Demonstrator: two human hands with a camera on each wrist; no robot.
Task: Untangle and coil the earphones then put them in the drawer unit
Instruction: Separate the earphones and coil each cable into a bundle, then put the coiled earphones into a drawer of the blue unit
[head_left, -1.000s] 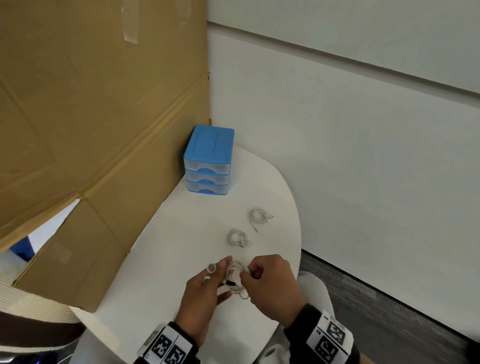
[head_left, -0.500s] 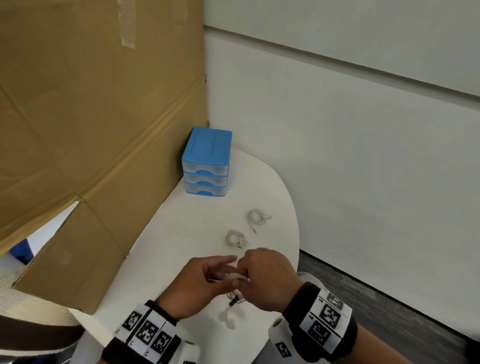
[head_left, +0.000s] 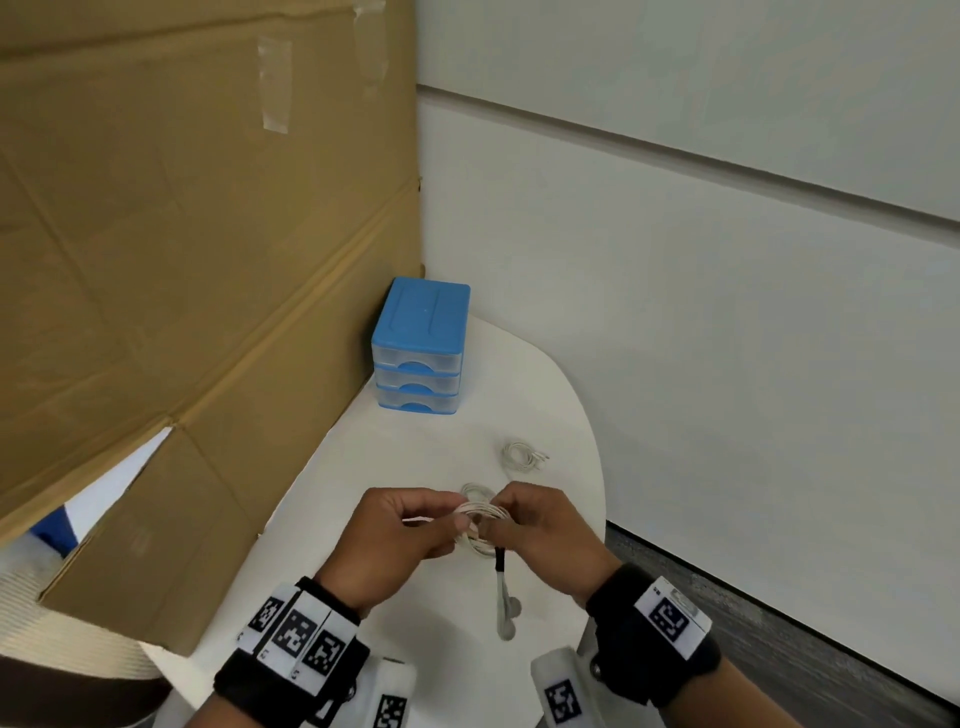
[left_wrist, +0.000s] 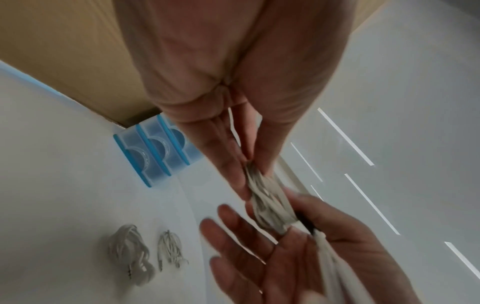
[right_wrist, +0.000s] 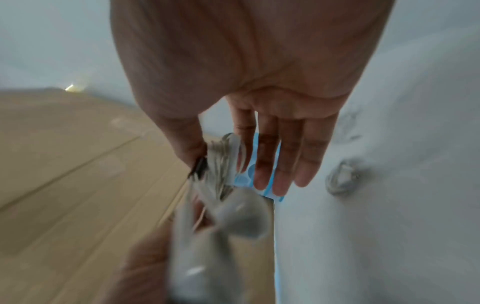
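A coil of white earphones (head_left: 480, 519) is held above the table between both hands. My left hand (head_left: 441, 519) pinches its left side with thumb and fingers (left_wrist: 259, 164). My right hand (head_left: 506, 522) pinches the right side between thumb and index finger (right_wrist: 197, 152), its other fingers straight. A black piece and the two earbuds (head_left: 506, 613) dangle below the right hand. The blue drawer unit (head_left: 421, 348) stands at the table's back with its three drawers closed.
Two more coiled earphones lie on the white round table (head_left: 363, 467), one (head_left: 522, 456) to the right and one (head_left: 475, 488) just beyond my hands. A big cardboard sheet (head_left: 182, 260) leans along the left; a white wall is behind.
The coil has come off my left fingers and is now pinched between both hands. The earbud ends have dropped to hang below my right hand.
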